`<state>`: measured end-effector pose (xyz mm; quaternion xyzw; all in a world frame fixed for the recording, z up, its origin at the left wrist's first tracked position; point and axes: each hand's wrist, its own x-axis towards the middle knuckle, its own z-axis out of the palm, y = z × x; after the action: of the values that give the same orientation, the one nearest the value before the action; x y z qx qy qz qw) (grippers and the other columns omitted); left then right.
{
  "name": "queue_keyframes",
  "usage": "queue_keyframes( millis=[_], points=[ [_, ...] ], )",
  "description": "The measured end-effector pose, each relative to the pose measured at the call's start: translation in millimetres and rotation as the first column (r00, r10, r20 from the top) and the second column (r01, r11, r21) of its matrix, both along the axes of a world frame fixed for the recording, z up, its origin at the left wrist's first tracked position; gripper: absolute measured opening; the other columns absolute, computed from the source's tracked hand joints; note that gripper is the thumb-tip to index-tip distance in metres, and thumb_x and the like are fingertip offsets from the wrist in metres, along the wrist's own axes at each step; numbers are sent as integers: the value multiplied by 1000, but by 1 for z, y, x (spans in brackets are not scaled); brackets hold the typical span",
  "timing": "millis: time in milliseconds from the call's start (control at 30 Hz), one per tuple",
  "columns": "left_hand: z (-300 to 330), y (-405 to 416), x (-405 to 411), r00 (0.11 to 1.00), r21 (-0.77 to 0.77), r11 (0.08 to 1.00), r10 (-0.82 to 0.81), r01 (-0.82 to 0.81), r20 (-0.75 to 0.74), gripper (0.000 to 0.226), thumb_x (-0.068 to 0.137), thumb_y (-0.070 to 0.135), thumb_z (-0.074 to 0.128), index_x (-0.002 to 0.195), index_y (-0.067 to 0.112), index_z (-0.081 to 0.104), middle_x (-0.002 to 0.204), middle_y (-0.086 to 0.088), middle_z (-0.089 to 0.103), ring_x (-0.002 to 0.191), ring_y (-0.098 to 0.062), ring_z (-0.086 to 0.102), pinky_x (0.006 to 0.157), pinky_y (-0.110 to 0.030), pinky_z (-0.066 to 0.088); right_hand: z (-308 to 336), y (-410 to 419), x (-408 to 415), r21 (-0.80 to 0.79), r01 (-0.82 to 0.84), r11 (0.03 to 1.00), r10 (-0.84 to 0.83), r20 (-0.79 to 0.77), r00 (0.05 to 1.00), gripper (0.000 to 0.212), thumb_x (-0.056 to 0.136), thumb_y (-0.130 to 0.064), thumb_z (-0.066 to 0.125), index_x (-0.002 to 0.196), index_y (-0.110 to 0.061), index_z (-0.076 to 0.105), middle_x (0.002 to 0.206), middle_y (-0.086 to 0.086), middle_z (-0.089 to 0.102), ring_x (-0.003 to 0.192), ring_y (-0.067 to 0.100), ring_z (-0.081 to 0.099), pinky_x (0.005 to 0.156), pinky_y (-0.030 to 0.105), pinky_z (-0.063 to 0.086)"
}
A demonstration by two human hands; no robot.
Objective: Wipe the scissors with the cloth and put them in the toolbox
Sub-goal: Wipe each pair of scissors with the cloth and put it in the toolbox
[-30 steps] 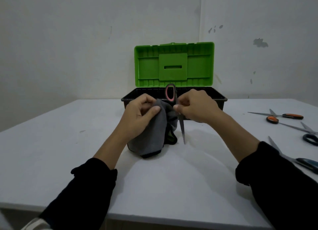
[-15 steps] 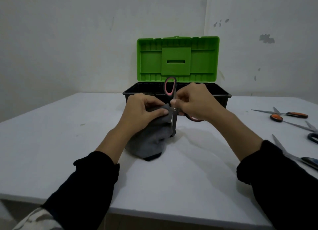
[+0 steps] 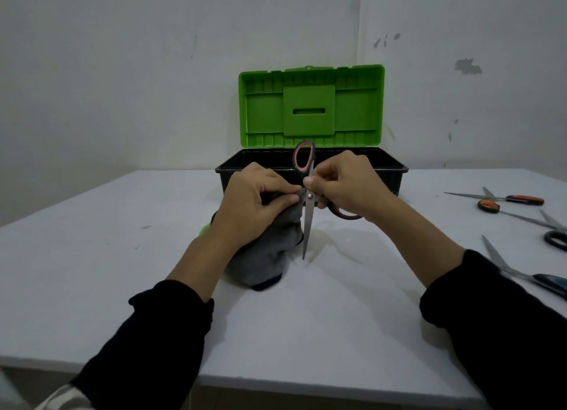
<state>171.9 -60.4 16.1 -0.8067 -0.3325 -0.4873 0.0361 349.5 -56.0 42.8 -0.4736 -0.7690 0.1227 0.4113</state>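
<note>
Left hand (image 3: 254, 204) grips the grey cloth (image 3: 264, 256); right hand (image 3: 346, 185) pinches the pink-handled scissors (image 3: 308, 204), blade tip down, seemingly just above the white table (image 3: 92, 256). Open toolbox (image 3: 311, 167) just behind; spare scissors (image 3: 503, 199) far right.

Part of the cloth (image 3: 264, 256) was covered by the left hand (image 3: 256, 205). One scissor handle (image 3: 345, 212) was largely hidden under the right hand (image 3: 346, 184). The toolbox (image 3: 386, 171) floor behind both hands could not be seen. Far right of the right hand, two spare scissors (image 3: 521, 276) were cut by the frame edge.
</note>
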Motion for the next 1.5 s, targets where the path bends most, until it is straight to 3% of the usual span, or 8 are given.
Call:
queue_keyframes(
  millis=[300,533,833,933,1067,1233,1400,1500],
  points=[
    [2,-4,5,987,-185,983,9,22,162,14,69,24,80,80,19,74,76,9,72,74,-5,65,75,-32,53,-11,-3,-10,0,-1,1000,1,-139,990,28,87,-14,63,60,-6,64,53,8,63,46,9,64,46,12,46],
    [1,3,0,987,-203,970,151,-136,61,33,69,59,59,81,31,69,77,17,69,80,-3,64,83,-42,49,-6,-5,-6,72,10,997,-6,-56,998,27,87,-16,61,62,-8,66,49,4,63,38,-2,53,46,5,37],
    [-5,11,-10,974,-376,913,205,-157,93,5,80,32,70,76,30,67,78,11,68,80,-8,63,80,-34,52,-5,4,18,12,42,999,-40,-131,991,21,77,-7,71,58,-7,64,53,6,65,42,6,62,46,10,45],
    [-5,13,-12,959,-390,899,260,-200,108,4,81,28,69,80,25,67,80,9,68,81,-9,63,77,-25,49,-7,9,22,-46,72,996,-80,-204,976,8,76,-4,70,75,-4,62,58,10,66,49,14,66,52,21,54],
    [-7,15,-13,918,-331,892,369,-306,145,14,74,18,75,83,18,65,82,6,65,79,-10,60,76,-23,46,-5,13,29,-143,29,989,-98,-505,858,21,79,-2,67,93,-5,52,75,18,67,61,25,66,59,31,56],
    [-12,11,-2,934,-232,927,330,-295,132,14,73,2,70,76,10,59,68,8,56,61,-2,50,59,-7,38,-3,13,27,-197,-188,962,-17,-733,680,23,81,2,67,87,-10,49,79,13,67,56,12,67,55,21,53],
    [-17,9,13,963,-198,963,217,-184,160,17,88,16,58,73,9,60,62,-1,60,59,-10,53,53,-19,40,-7,12,13,-152,-280,948,25,-840,542,22,81,8,63,86,-8,49,89,18,63,72,18,69,58,21,55],
    [-20,10,16,978,-214,967,168,-138,128,24,92,26,54,77,10,63,65,-3,63,60,-13,55,55,-20,41,-6,14,7,-114,-207,972,18,-838,546,21,81,5,65,83,-8,48,95,24,61,78,22,69,62,24,56]
  ],
)
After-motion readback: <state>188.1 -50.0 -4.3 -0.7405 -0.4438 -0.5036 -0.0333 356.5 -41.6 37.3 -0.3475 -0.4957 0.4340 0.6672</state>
